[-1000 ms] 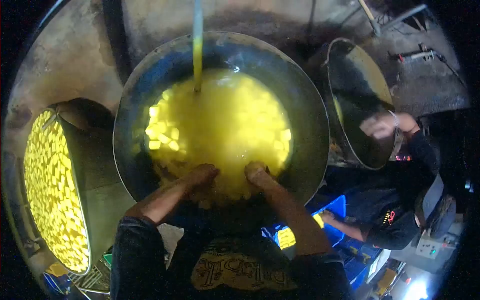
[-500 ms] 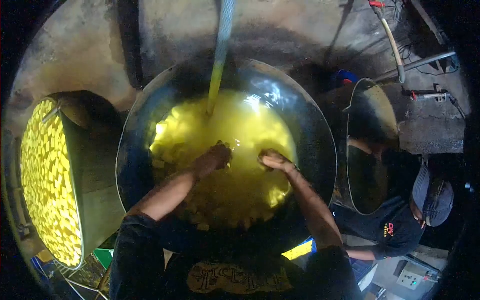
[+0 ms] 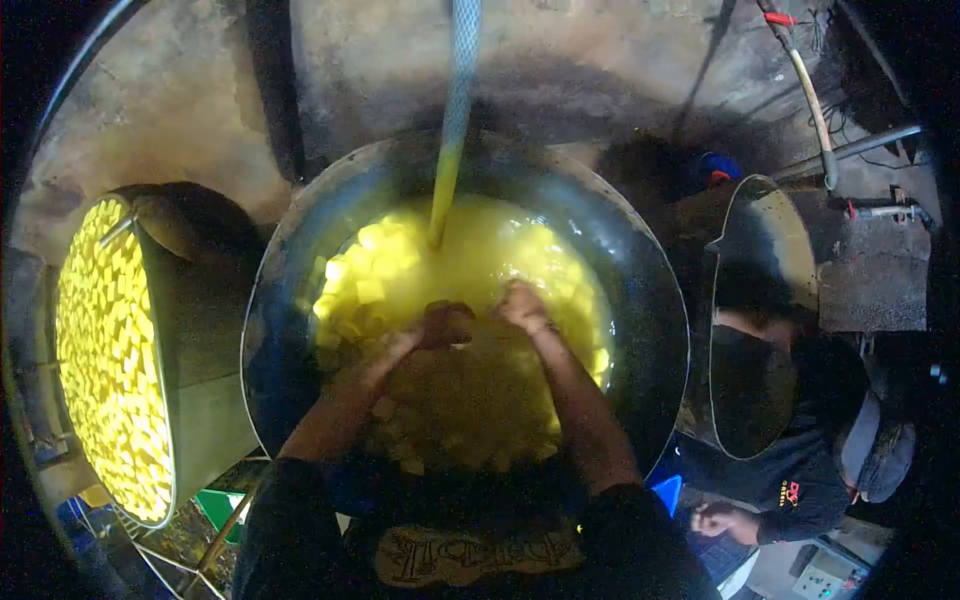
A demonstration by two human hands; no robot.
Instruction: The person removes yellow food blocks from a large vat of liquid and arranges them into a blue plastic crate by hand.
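Both my hands are over a large round metal vat of cloudy yellow liquid with many yellow blocks in it. My left hand is curled near the middle, at the liquid's surface. A short gap to its right, my right hand is partly in the liquid with its fingers blurred. Whether either hand holds anything is hidden by shadow and liquid. A blue mesh hose, yellow at its lower end, dips into the vat beyond my hands.
At the left stands another vat full of yellow blocks. On the right a co-worker in a dark shirt reaches into a third vat. A blue crate is beside the main vat's lower right edge.
My hands have moved away from the near side of the vat toward its middle, and closer together lately. The view has shifted. The co-worker's lower hand has left the yellow blocks in the blue crate.
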